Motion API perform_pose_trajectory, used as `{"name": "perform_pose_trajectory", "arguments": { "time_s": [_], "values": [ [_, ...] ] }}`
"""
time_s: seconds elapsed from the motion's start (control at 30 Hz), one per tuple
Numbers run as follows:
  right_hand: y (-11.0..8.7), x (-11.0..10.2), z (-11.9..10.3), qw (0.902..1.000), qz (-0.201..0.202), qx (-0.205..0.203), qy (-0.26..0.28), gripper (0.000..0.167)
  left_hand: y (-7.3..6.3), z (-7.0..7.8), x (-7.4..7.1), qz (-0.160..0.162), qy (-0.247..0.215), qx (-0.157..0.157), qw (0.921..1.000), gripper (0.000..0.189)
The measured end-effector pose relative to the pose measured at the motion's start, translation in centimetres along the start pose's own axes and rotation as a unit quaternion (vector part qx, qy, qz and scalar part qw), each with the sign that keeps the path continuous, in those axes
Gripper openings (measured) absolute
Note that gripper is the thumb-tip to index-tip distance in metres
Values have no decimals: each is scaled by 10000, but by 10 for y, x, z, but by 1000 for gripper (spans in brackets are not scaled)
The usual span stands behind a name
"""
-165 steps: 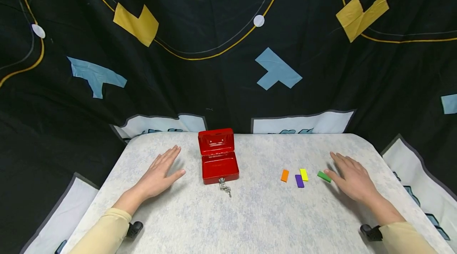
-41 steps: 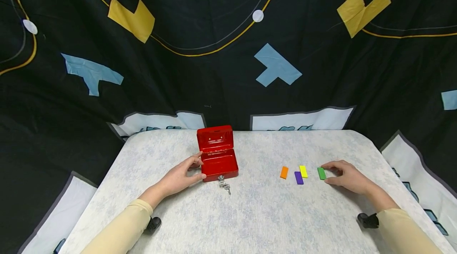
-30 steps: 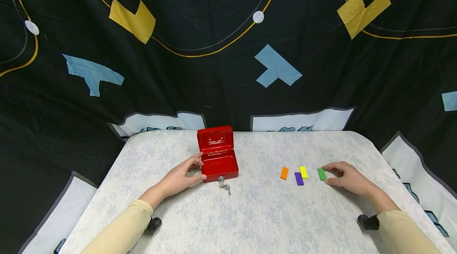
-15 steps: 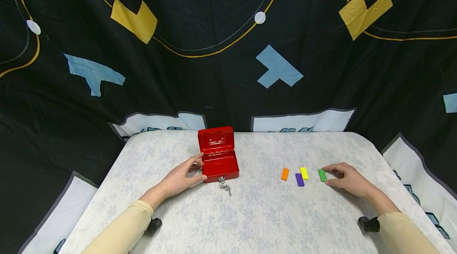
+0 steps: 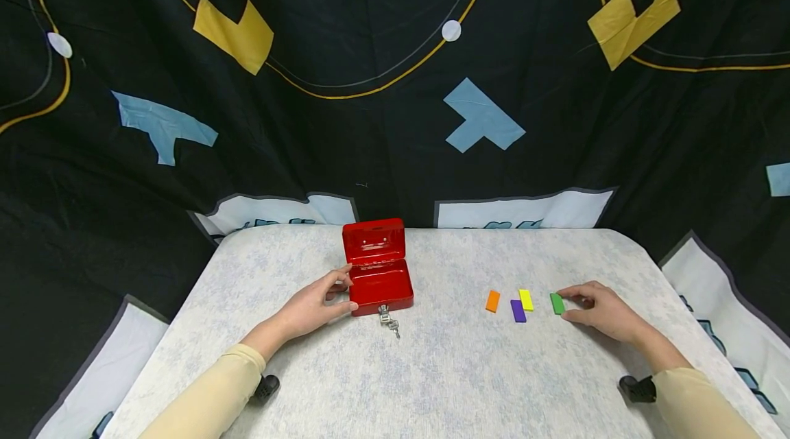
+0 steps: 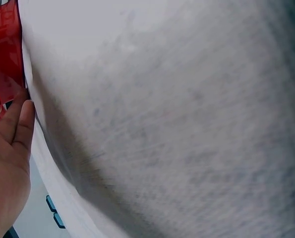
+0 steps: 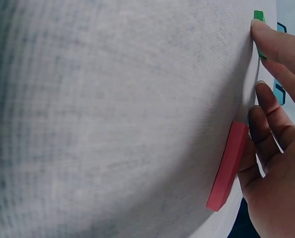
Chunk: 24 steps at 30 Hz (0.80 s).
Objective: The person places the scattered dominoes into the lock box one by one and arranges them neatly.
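A red metal cash box (image 5: 379,285) stands on the table with its lid (image 5: 373,241) raised. Small silver keys (image 5: 392,326) hang at its front. My left hand (image 5: 311,305) holds the box's left side, thumb at the front corner and forefinger further back; in the left wrist view its fingers (image 6: 24,124) are right at the red wall. To the right, my right hand (image 5: 601,312) pinches a green block (image 5: 557,304) by its ends between thumb and forefinger. In the right wrist view a red block (image 7: 228,166) lies beneath this hand, hidden in the head view.
Between box and right hand lie an orange block (image 5: 492,301), a purple block (image 5: 518,311) and a yellow block (image 5: 526,300), the last two touching or nearly so. A pale patterned cloth covers the table (image 5: 444,377). Behind it hangs a black curtain (image 5: 370,151).
Several seconds ago both hands were spread flat. Since then the left has moved right to the box and the right has taken hold of the green block, which turned more upright. Lately both stay still.
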State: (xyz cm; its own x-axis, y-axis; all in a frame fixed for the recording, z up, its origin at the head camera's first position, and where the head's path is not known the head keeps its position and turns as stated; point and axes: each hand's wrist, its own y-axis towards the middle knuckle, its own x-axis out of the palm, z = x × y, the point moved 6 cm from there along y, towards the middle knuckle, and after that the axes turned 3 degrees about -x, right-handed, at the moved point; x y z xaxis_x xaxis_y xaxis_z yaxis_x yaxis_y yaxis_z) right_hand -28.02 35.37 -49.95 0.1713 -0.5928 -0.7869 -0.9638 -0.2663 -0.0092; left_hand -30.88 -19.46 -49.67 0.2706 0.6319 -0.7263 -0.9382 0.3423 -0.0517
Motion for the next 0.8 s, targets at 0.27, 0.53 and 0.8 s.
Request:
{"name": "perform_pose_trajectory", "arguments": {
  "time_s": [0.27, 0.53, 0.8],
  "values": [
    [-1, 0, -3, 9999, -11, 52, -122, 49, -1, 1, -1, -37, -58, -24, 10000, 38],
    [-1, -1, -4, 9998, -37, 8, -215, 48, 0, 0, 0, -69, -72, 18, 9999, 39],
    [0, 0, -4, 9996, -117, 83, -241, 49, -1, 1, -1, -68, -80, -25, 9999, 39]
  ]
}}
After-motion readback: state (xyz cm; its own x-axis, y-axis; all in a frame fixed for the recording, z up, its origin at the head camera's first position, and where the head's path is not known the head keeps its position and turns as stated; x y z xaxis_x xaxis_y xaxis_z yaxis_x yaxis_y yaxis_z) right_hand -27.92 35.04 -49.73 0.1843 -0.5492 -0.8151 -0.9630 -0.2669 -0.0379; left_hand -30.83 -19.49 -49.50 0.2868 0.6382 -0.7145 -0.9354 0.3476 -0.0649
